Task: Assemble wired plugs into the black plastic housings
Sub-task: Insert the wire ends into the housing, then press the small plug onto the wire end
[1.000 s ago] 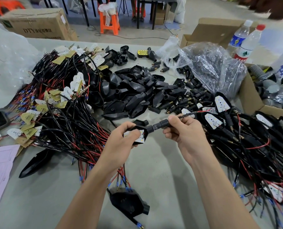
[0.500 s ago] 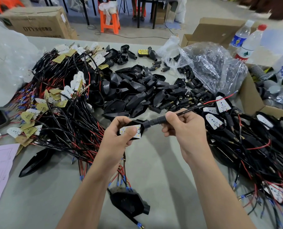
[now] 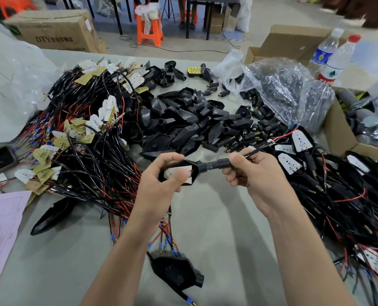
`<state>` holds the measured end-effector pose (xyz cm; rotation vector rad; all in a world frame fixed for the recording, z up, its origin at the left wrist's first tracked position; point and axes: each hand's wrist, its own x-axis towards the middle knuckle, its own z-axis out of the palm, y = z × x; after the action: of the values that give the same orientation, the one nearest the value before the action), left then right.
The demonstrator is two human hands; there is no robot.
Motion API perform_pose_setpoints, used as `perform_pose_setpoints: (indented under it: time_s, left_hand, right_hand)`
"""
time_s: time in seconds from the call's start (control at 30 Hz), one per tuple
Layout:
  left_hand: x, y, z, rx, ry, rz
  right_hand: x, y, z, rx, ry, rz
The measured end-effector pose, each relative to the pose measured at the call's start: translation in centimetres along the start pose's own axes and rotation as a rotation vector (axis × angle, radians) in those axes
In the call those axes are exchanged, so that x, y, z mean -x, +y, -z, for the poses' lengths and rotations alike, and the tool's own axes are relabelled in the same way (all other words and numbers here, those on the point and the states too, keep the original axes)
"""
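**Plug held at the housing's neck, over a crowded surface**

At 6 o'clock, nearest the viewer, a lone black housing (image 3: 174,272) lies on the grey surface (image 3: 227,228), with blue-tipped wires running from it. Just above centre the two hands meet. The left hand (image 3: 159,191) has its fingers (image 3: 177,181) curled round the held housing (image 3: 193,171), thumb pressed on the white board set inside. The right hand (image 3: 256,182) pinches the black plug (image 3: 216,165), fingers (image 3: 236,156) closed tight on it. The plug's tip sits at the held housing's neck, and its red and black wire (image 3: 274,142) trails toward 2 o'clock.

At 3 o'clock lies a tangle of wired housings (image 3: 338,195). At 9 o'clock spreads a heap of wired boards (image 3: 84,151). Beyond the hands, at 12 o'clock, empty housings (image 3: 183,124) are piled. A clear plastic bag (image 3: 289,89) of loose plugs sits at 1 o'clock, with two bottles (image 3: 336,60) behind it. Farthest off are a cardboard box (image 3: 55,29) at 11 o'clock and an orange stool (image 3: 149,27) at 12.
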<state>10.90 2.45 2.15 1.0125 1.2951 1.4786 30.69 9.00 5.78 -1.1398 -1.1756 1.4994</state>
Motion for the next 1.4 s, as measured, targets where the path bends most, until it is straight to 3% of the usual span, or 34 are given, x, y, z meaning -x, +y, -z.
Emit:
perform_pose_setpoints:
  time_s: [0.1, 0.2, 0.47, 0.63, 0.97, 1.27, 1.33, 1.4]
  left_hand:
    - [0.1, 0.3, 0.4, -0.162, -0.110, -0.056]
    - [-0.1, 0.6, 0.6, -0.299, -0.102, -0.120]
    - [0.0, -0.2, 0.4, 0.145, -0.122, 0.082]
    - [0.2, -0.2, 0.1, 0.084, -0.087, 0.056]
    - [0.1, 0.3, 1.0, -0.085, -0.178, 0.136]
    - [0.0, 0.4, 1.4, -0.112, -0.249, 0.148]
    - [-0.2, 0.7, 2.0, -0.126, -0.271, 0.134]
    - [-0.4, 1.0, 2.6, -0.107, -0.271, 0.121]
  right_hand:
    - [-0.1, 0.1, 0.4, -0.008, 0.029, 0.003]
    - [0.0, 0.4, 0.6, -0.011, 0.010, -0.008]
    - [0.4, 0.9, 0.0, -0.075, 0.024, -0.051]
    - [0.6, 0.7, -0.6, -0.033, 0.036, 0.020]
    - [0.6, 0.0, 0.3, 0.177, -0.079, 0.052]
    - [1.0, 1.1, -1.2, 0.140, -0.045, -0.037]
    - [1.2, 1.0, -0.8, 0.318, 0.042, -0.056]
    - [1.7, 0.6, -0.1, 0.683, 0.265, 0.023]
